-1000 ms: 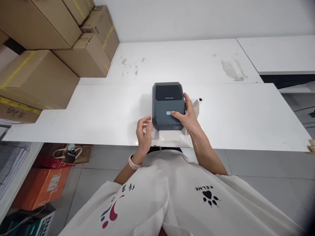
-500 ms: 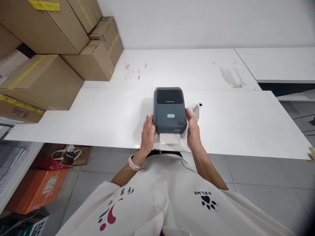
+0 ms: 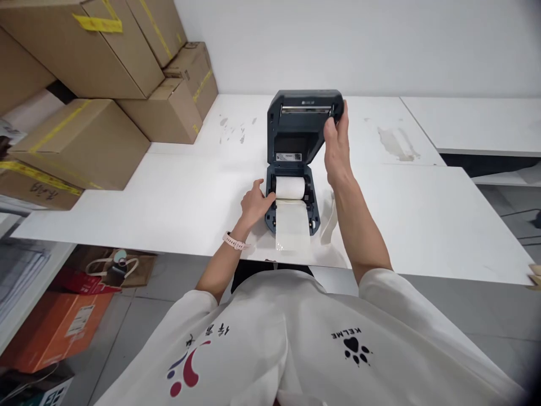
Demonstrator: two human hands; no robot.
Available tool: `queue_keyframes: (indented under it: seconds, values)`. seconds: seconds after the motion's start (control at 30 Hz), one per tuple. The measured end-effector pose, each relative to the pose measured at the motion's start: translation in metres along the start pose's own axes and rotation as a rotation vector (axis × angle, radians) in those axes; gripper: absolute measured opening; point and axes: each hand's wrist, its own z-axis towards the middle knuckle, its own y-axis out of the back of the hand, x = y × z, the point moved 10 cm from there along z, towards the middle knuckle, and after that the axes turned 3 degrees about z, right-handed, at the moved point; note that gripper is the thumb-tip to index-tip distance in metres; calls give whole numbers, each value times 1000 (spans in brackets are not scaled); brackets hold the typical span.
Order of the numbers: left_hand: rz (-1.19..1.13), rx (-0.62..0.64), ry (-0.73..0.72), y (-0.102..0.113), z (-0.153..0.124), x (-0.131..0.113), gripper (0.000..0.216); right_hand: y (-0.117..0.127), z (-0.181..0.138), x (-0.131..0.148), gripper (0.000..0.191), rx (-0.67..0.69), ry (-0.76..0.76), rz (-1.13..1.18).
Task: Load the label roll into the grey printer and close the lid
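Observation:
A dark grey label printer (image 3: 314, 206) stands on the white table with its lid (image 3: 274, 124) raised. Inside lies a white label roll (image 3: 290, 187), and its paper strip (image 3: 292, 223) runs out over the front edge. My right hand (image 3: 338, 146) grips the right edge of the raised lid, thumb on the near side and fingers behind it. My left hand (image 3: 256, 204) rests against the left side of the printer base, its thumb at the rim near the roll and its fingers apart. A loose curled paper strip (image 3: 329, 223) lies right of the printer, partly behind my right forearm.
Cardboard boxes (image 3: 80, 141) are stacked on the left of the white table (image 3: 190, 208). A white wall (image 3: 359, 45) stands behind. On the floor at left are an orange box (image 3: 51, 321) and a paper bag (image 3: 146, 268).
The printer lid has swung up and back, exposing the label roll. My right hand has risen with the lid. My left hand has shifted slightly up along the base.

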Motion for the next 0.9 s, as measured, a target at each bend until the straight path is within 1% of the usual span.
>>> queue_keyframes:
  seconds: [0.03,0.1,0.17,0.2,0.23,0.27,0.33,0.37,0.4,0.43,0.47,0.5,0.57,0.6,0.67,0.73,0.8,0.87,0.9]
  values:
    - [18,41,13,-4,3,1,64,1,7,2,94,-10,17,-33]
    - [36,83,15,-9,7,1,60,7,9,15,92,-70,50,-94]
    - [58,85,-4,-10,9,-2,57,15,-1,36,85,-142,82,-135]
    - [75,81,-17,-10,10,-3,55,15,-8,47,78,-141,96,-146]
    - [93,79,-29,-10,11,-5,53,11,-15,56,70,-93,108,-154]
    - [113,76,-40,-10,11,-7,51,0,-21,61,62,8,114,-167]
    - [149,68,-46,-9,11,-9,48,-35,-35,60,49,312,102,-239]
    - [160,65,-43,-9,11,-9,47,-54,-43,53,48,474,84,-305]
    - [165,63,-38,-9,11,-9,46,-72,-51,42,51,616,59,-387]
    - [167,62,-32,-9,11,-9,46,-86,-57,30,58,725,26,-474]
    - [166,63,-26,-9,11,-8,46,-97,-61,17,66,797,-9,-551]
    - [163,67,-22,-9,11,-8,46,-105,-62,7,73,837,-42,-610]
    - [157,73,-21,-10,10,-6,46,-113,-59,-6,83,858,-85,-664]
    - [152,77,-22,-11,10,-6,46,-113,-58,-8,86,861,-94,-645]
    - [137,82,-28,-11,11,-4,47,-107,-57,-4,91,877,-87,-496]
    - [116,84,-35,-12,11,-3,49,-87,-57,9,93,886,-71,-247]
    - [93,86,-40,-12,12,-2,49,-55,-54,21,91,846,-54,-32]
    - [77,90,-39,-13,12,-2,49,-16,-47,22,89,743,-53,94]
    - [69,92,-38,-13,11,-2,48,3,-41,17,88,671,-65,143]
